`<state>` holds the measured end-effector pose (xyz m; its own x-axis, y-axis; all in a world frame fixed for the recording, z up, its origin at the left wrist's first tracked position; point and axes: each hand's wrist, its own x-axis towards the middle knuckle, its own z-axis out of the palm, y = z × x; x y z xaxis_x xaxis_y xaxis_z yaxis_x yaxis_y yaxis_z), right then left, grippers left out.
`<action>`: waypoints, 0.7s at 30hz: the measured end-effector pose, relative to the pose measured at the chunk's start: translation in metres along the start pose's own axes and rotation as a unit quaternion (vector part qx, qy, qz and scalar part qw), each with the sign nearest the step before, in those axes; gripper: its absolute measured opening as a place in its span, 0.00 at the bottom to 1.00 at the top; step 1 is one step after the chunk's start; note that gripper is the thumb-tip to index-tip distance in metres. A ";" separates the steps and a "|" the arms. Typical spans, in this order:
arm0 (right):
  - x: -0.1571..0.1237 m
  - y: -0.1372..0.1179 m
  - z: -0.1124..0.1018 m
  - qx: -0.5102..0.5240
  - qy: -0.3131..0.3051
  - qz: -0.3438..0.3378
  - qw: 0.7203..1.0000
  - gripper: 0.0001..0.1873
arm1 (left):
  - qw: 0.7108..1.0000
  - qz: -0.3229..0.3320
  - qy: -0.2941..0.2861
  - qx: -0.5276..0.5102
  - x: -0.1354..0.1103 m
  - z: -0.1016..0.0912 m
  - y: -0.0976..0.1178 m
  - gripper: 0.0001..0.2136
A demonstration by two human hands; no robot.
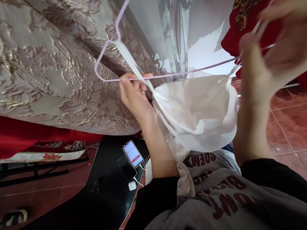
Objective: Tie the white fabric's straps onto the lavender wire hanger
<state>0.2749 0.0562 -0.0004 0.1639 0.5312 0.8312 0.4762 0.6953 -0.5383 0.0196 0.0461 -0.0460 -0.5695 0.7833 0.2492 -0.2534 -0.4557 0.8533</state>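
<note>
A thin pale-pink clothes hanger (193, 71) spans the space in front of me. A white garment with thin shoulder straps (196, 116) hangs just below its bottom bar, its neckline gaping. Its left strap (130, 60) runs up to the notch by the hanger's left shoulder. My left hand (139, 98) is closed around the bottom bar beside that strap, with thumb and fingers pinching. On the other side my right hand (283, 38), smeared by motion, has the right strap (257, 26) between thumb and fingers, near the hanger's right end. The garment's lower part is partly hidden by my arms.
Textured beige-pink fabric (47, 61) hangs close on the left. Red cloth with gold embroidery (242, 13) is on the right. Lower left, a black surface (78, 214) carries two phones with cables (133, 152) and a white earbud case (132, 185). Red tiles (299, 127) cover the floor.
</note>
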 end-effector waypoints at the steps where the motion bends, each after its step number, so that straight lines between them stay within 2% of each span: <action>1: -0.014 -0.004 0.009 0.002 0.004 -0.055 0.998 0.13 | 1.000 0.002 -0.003 -0.007 -0.001 0.001 0.001 0.20; 3: -0.039 -0.014 0.024 -0.001 -0.091 -0.072 0.993 0.11 | 1.000 0.014 -0.013 -0.012 -0.003 0.000 0.003 0.19; 5: -0.057 -0.023 0.030 -0.022 -0.181 -0.032 0.983 0.13 | 0.999 0.024 -0.028 0.000 -0.004 -0.004 0.006 0.19; 6: -0.063 -0.027 0.031 -0.034 -0.193 -0.012 0.980 0.14 | 0.999 0.021 -0.036 0.011 -0.004 -0.008 0.007 0.20; 8: -0.069 -0.030 0.029 -0.048 -0.176 0.007 0.983 0.15 | 0.997 -0.001 -0.071 0.038 -0.005 -0.017 0.014 0.25; 11: -0.073 -0.027 0.027 -0.033 -0.143 0.004 0.989 0.15 | 0.978 -0.040 -0.172 0.114 -0.011 -0.030 0.034 0.31; 13: -0.074 -0.024 0.027 -0.025 -0.142 0.001 0.990 0.15 | 0.963 -0.032 -0.214 0.161 -0.019 -0.032 0.055 0.27; 17: -0.071 -0.022 0.030 -0.036 -0.143 0.014 0.989 0.13 | 0.985 -0.007 -0.169 0.038 -0.034 -0.015 0.092 0.21; 19: -0.066 -0.020 0.030 -0.029 -0.134 0.011 0.990 0.11 | 0.990 0.007 -0.139 -0.027 -0.034 -0.007 0.098 0.18; 21: -0.062 -0.017 0.028 -0.017 -0.118 -0.001 0.993 0.09 | 0.993 0.032 -0.099 -0.061 -0.029 -0.007 0.095 0.16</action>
<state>0.2322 0.0250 -0.0463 -0.0426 0.6316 0.7741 0.5053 0.6820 -0.5287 0.0068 -0.0232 0.0250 -0.4261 0.8133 0.3962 -0.3222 -0.5457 0.7736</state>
